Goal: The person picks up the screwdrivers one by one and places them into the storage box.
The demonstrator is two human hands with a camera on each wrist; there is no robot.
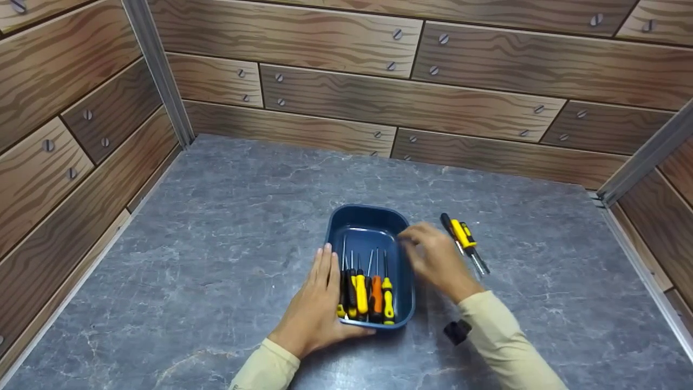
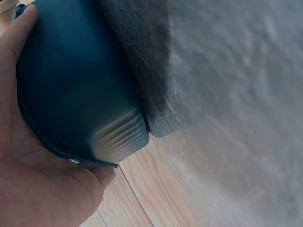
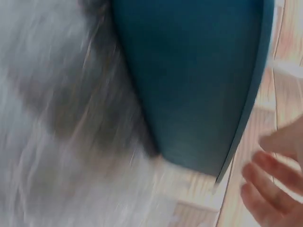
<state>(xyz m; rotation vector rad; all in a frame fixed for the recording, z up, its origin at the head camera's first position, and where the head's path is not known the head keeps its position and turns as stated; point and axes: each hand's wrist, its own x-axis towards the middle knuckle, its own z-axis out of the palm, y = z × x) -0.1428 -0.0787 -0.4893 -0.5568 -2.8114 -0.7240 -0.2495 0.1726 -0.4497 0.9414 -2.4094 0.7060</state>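
Note:
A dark blue plastic bin [image 1: 361, 208] stands on the grey marbled table. Several screwdrivers [image 1: 361, 292] with yellow, black and orange handles lie side by side in its near half, shafts pointing away. My left hand [image 1: 311, 306] rests against the bin's near left corner, fingers straight along the left wall and thumb along the near end. In the left wrist view this hand spans the bin's wall [image 2: 75, 80]. Over the right rim is my right hand [image 1: 436, 260], its fingers loosely bent with nothing between them. The right wrist view has its blurred fingers [image 3: 270, 189] beyond the rim.
Right of the bin, a few more tools [image 1: 463, 235] with black and yellow handles lie close together on the table. A small black object [image 1: 458, 331] shows beside the right sleeve. Wood-patterned walls [image 1: 325, 92] with metal corner posts [image 1: 162, 76] enclose the table.

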